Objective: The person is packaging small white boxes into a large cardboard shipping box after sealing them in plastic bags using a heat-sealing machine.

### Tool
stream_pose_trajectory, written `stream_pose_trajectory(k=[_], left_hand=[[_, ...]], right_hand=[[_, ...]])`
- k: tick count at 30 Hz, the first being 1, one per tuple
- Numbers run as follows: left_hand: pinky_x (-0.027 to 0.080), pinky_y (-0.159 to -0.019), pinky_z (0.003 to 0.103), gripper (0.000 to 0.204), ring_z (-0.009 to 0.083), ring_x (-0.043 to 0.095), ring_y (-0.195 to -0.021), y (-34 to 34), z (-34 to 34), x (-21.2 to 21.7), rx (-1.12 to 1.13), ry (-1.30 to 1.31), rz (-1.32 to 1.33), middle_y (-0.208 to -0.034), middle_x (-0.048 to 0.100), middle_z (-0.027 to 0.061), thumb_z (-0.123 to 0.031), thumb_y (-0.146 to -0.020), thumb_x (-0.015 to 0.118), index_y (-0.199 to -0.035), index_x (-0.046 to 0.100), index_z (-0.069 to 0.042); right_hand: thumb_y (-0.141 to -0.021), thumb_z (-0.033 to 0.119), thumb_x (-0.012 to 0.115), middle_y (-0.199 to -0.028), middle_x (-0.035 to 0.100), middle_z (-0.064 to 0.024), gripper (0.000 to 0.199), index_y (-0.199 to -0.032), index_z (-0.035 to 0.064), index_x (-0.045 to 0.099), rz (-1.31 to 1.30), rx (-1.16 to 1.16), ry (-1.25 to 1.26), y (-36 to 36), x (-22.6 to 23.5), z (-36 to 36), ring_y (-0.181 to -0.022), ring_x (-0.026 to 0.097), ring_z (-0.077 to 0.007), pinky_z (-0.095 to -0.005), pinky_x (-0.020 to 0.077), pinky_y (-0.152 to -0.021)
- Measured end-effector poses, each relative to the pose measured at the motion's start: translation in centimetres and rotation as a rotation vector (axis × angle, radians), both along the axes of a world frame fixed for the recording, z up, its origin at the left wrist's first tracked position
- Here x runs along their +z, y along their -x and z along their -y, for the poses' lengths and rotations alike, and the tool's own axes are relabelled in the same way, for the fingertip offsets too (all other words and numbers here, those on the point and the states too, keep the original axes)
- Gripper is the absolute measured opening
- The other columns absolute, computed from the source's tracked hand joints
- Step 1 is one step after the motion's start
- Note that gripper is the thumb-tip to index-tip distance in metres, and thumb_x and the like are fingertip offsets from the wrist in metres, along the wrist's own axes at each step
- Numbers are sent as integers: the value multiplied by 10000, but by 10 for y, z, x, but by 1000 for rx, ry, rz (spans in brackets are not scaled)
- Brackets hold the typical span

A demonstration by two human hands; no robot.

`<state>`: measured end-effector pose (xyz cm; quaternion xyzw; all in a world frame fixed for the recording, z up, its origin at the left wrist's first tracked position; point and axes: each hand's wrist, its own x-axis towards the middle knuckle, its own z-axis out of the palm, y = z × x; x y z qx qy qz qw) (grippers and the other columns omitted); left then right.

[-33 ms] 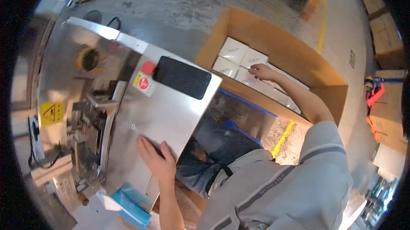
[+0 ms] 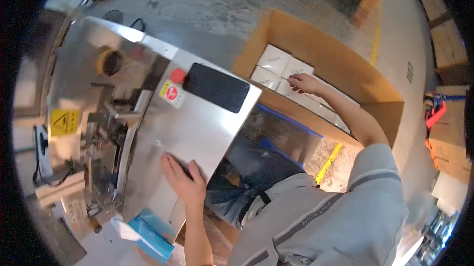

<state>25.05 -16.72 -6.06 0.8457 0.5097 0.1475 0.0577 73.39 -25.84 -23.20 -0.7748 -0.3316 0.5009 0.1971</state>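
Note:
My left hand [image 2: 186,183] lies flat on the bare metal top [image 2: 207,130] of a machine cabinet, fingers stretched and thumb apart. To the right, my right hand [image 2: 304,84] reaches into an open cardboard carton [image 2: 321,46]. Its fingers are loosely bent and slightly apart over several white boxes [image 2: 274,58] packed side by side, and I see nothing held in them. Whether the fingertips touch the boxes is hard to tell. My right forearm crosses the carton's near wall. A black phone [image 2: 217,87] rests on the metal top, beside a red push button [image 2: 177,75].
Machine parts [image 2: 111,133] stand left of the metal top, near a yellow warning label [image 2: 64,122]. A blue packet [image 2: 150,239] sits at the lower left. Brown cartons [image 2: 448,140] with red and orange items line the right side. A yellow line [image 2: 376,36] marks the floor.
The whole view has shifted slightly, with the machine appearing a little further right. Both hands keep their places on the metal top and over the white boxes.

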Motion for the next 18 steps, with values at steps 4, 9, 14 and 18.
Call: stream_pose_trajectory(k=[4,9,14,18], left_hand=[[293,-1158,546,598,482,422,-1345,-5,-2,-3,-27,-93,60,-1428,458,333,-227,-919,642,-1349,466,150],[354,-1118,547,482,458,531,-1234,0,-1,1,-15,-90,287,-1298,580,295,-240,-899,693,-1193,608,132],[509,-928,389,367,315,656,-1057,47,10,28,53,122,680,-1158,670,208,-180,-897,729,-1159,661,68],[543,-857,306,285,178,693,-974,137,33,88,263,322,971,-1078,717,99,-155,-950,693,-1169,692,28]], right_hand=[[-1039,494,460,-1247,652,-158,605,-1404,19,543,-172,-12,-319,57,119,-27,-1108,632,-225,-337,501,-956],[-1071,453,353,-1130,668,-275,585,-1175,-63,609,231,60,-672,110,121,-49,-1084,629,-386,-415,452,-968],[-1052,496,397,-999,692,-249,624,-1117,-70,651,338,-18,-706,133,137,-48,-1006,652,-347,-399,460,-925],[-1048,496,407,-1024,699,-246,636,-1138,-85,650,281,-44,-602,144,147,-49,-1020,652,-325,-383,455,-939]])
